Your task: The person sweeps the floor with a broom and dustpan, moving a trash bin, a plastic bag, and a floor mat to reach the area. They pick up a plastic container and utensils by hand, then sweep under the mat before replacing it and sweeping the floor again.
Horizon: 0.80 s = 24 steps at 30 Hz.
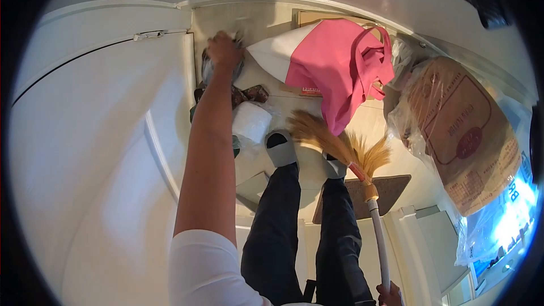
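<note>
My left hand [224,51] reaches far forward to the floor by the wall. Its fingers are curled over something at a greyish bundle [207,72] that looks like a plastic bag; what exactly they grip is hidden. Just to the right is the white end of a pink and white cloth bag [345,62], which lies on its side with its handles loose. Low at the right, my right hand [390,294] is wrapped round the pale handle of a broom [377,215]. The broom's straw bristles fan out on the floor near my feet, below the pink bag.
Near my left foot lie a white plastic-wrapped pack [251,122] and a patterned dark cloth [252,95]. A brown mat [391,195] is beside my right foot. A large brown paper sack in clear plastic [462,130] stands at the right. A white door [102,136] borders the left.
</note>
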### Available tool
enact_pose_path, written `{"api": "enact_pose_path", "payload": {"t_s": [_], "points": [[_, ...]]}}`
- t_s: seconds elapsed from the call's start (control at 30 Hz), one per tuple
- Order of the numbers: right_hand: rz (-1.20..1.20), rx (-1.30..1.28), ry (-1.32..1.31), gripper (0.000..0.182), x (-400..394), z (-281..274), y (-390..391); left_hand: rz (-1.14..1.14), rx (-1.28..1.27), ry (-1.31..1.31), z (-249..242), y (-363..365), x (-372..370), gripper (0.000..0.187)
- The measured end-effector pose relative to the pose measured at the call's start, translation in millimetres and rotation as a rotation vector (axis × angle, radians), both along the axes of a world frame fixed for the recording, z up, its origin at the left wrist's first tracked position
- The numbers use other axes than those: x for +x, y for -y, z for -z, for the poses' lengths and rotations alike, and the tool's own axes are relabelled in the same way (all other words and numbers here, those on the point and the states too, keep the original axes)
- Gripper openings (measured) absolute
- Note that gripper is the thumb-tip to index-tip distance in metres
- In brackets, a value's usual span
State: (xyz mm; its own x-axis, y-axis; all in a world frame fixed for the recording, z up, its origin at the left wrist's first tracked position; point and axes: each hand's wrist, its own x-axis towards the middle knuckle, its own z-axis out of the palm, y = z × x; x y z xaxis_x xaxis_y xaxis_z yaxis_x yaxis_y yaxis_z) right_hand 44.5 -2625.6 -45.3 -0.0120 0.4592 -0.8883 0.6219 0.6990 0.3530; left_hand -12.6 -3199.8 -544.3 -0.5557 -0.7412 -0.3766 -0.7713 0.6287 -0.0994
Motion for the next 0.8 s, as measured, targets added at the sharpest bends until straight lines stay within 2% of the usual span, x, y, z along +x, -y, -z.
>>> {"api": "enact_pose_path", "payload": {"t_s": [0.03,0.07,0.17,0.2,0.27,0.3,0.33,0.4,0.47,0.5,0.53,0.57,0.6,0.63,0.7,0.77,0.8], "points": [[-0.003,-0.012,-0.003,0.017,2.2,-5.8,-8.2,-0.093,0.065,-0.067,-15.1,-2.9,13.6,0.067],[-0.006,-0.024,-0.004,0.018,5.5,-12.6,-12.3,-0.091,0.064,-0.07,-29.2,-6.4,25.3,0.067],[-0.127,-0.165,-0.054,0.018,8.9,-25.7,-11.5,-0.371,-0.013,-0.435,-76.3,-15.9,61.1,0.066],[-0.015,0.04,0.047,0.012,15.1,-22.5,-21.9,-0.438,-0.049,-0.528,-91.8,-19.0,73.8,0.065],[-0.01,-0.006,0.065,0.011,12.3,-38.5,-26.8,-0.443,-0.105,-0.612,-127.9,-23.9,103.2,0.065],[-0.009,-0.045,0.083,0.011,7.2,-45.7,-23.1,-0.468,-0.147,-0.771,-148.9,-30.7,116.1,0.065],[0.111,-0.082,0.119,0.01,2.4,-53.4,-20.5,-0.49,-0.188,-0.934,-171.3,-39.1,127.1,0.065],[0.102,-0.044,0.193,0.011,-4.9,-67.3,-6.1,-0.468,-0.184,-1.01,-230.6,-56.0,142.0,0.062],[0.159,0.03,0.291,0.02,-7.2,-86.4,-5.8,-0.622,-0.178,-1.047,-272.5,-74.6,161.4,0.059],[0.156,0.023,0.287,0.02,-12.6,-99.6,-2.1,-0.622,-0.184,-1.054,-290.2,-83.9,171.7,0.059],[0.154,-0.142,0.295,0.014,-20.9,-113.2,5.1,-0.662,-0.192,-1.035,-306.6,-91.6,181.7,0.06],[0.154,-0.308,0.302,0.017,-27.0,-121.7,12.6,-0.699,-0.198,-1.015,-320.1,-97.5,189.2,0.061],[0.164,-0.267,0.346,0.016,-30.5,-124.0,18.5,-0.693,-0.2,-1.018,-334.1,-103.1,193.0,0.061],[0.165,-0.273,0.345,0.016,-31.3,-121.0,24.0,-0.689,-0.226,-0.996,-347.5,-108.0,194.5,0.062],[0.323,-0.19,0.537,0.025,-27.6,-107.6,39.6,-0.685,-0.247,-0.971,-357.5,-112.5,195.2,0.064],[0.292,-0.274,0.47,0.02,-18.0,-74.2,88.9,-0.721,-0.199,-0.874,-356.5,-112.9,194.5,0.068],[0.116,-0.544,0.394,0.02,-10.6,-47.1,103.8,-0.722,-0.199,-0.879,-342.9,-110.9,197.9,0.068]]}}
